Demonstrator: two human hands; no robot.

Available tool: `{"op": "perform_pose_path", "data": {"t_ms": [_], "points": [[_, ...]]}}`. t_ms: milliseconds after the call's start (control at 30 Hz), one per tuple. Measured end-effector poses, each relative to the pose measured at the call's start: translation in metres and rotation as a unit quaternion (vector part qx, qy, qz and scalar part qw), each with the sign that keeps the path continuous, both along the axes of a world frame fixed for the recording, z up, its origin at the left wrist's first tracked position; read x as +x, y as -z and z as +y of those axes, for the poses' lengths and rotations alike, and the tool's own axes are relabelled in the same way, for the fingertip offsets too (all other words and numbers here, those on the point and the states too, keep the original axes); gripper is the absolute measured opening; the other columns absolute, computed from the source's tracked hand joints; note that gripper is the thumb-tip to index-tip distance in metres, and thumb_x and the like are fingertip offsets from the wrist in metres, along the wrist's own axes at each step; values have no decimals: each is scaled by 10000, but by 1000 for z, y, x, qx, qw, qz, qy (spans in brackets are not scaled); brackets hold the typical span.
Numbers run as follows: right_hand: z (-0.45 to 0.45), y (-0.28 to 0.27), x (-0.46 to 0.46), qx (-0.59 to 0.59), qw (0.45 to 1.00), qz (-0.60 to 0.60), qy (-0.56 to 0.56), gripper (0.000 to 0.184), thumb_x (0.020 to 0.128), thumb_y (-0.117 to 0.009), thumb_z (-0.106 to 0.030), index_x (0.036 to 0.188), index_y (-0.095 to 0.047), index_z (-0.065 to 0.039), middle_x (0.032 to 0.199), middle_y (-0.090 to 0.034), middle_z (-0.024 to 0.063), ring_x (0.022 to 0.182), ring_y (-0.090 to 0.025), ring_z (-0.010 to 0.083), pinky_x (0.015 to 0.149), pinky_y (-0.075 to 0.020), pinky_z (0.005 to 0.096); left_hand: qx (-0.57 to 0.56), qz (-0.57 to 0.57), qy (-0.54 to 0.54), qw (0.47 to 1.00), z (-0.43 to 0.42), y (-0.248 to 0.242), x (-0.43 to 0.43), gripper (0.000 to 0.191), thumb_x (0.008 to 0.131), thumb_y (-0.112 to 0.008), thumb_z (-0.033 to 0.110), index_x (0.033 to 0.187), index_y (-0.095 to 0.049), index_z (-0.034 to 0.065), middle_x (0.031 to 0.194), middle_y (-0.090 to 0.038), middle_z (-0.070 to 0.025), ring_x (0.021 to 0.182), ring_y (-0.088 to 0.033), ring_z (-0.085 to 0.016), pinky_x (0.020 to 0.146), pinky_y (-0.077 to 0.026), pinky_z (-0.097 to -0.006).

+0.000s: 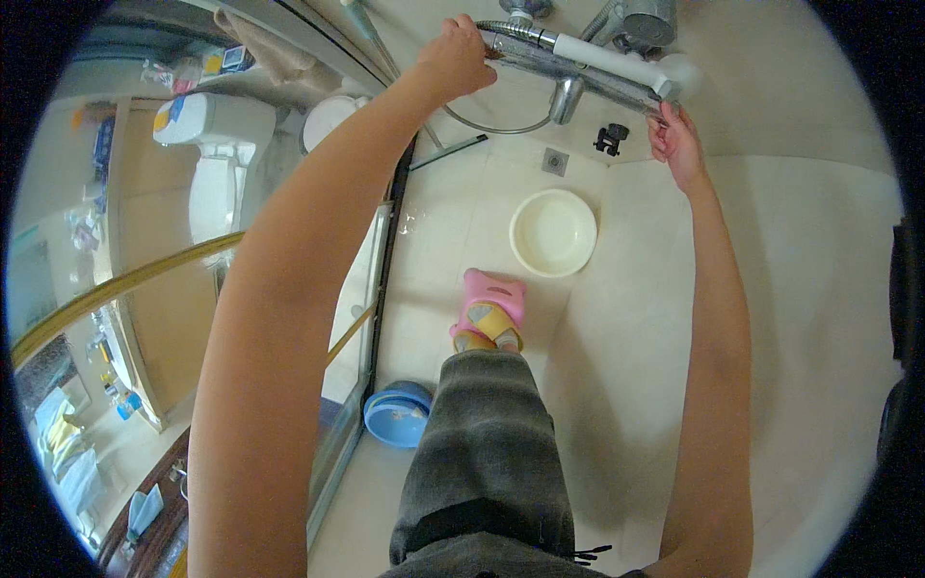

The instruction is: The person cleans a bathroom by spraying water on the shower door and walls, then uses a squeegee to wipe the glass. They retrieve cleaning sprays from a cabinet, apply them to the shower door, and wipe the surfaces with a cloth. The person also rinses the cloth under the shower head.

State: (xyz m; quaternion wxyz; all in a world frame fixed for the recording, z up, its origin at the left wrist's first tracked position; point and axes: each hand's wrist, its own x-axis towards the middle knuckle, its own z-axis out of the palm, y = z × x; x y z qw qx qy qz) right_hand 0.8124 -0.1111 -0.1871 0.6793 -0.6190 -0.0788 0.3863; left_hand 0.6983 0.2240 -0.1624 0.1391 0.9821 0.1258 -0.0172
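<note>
A chrome shower mixer (527, 61) spans the wall in front of me, with a spout (566, 101) pointing down from its middle. My left hand (457, 61) grips its left end, the fingertips partly hidden behind it. At the right end, my right hand (679, 144) holds the metal between thumb and curled fingers. A white hand shower (614, 61) lies along the top of the mixer, its head near my right hand. From the mixer area a metal hose (498, 131) loops below the spout.
My sandaled feet stand on a pink stool (495, 289). A cream basin (553, 233), blue basins (397, 415), a floor drain (555, 162), a squeegee (449, 152) and a black bracket (611, 139) are below. A glass partition rail (130, 289) runs left, with a toilet (217, 184) beyond.
</note>
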Motion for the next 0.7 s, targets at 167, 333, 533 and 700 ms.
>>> {"op": "perform_pose_path", "data": {"t_ms": [167, 333, 533, 700], "points": [[-9, 8, 11, -87, 995, -35, -22, 341, 941, -493, -419, 1065, -445, -105, 746, -465, -7, 574, -423, 70, 420, -337, 214, 67, -13, 47, 997, 3, 3, 0, 653, 689, -697, 303, 1104, -398, -104, 1054, -520, -245, 940, -615, -390, 802, -533, -409], [23, 3, -30, -68, 976, -179, 100, 380, 952, -502, -321, 1211, -391, -66, 738, -449, 18, 593, -442, 90, 474, -471, 256, -5, 18, -3, 1000, 4, -1, -7, 664, 686, -691, 300, 1107, -379, -108, 1059, -501, -261, 917, -621, -397, 776, -540, -408], [12, 9, -23, -35, 983, -164, 81, 297, 950, -518, -274, 1155, -407, -89, 685, -388, -36, 501, -357, 55, 387, -426, 252, -10, 51, -13, 999, -2, -12, -4, 666, 686, -698, 290, 1108, -365, -104, 1080, -489, -273, 891, -631, -397, 756, -544, -405], [7, 7, -12, -90, 989, -113, 32, 336, 941, -507, -391, 1107, -430, -110, 664, -378, -43, 501, -350, 50, 371, -341, 224, -19, 41, -25, 999, -1, -15, -1, 599, 718, -650, 230, 1103, -338, -105, 1063, -503, -307, 919, -593, -463, 806, -514, -476]]}}
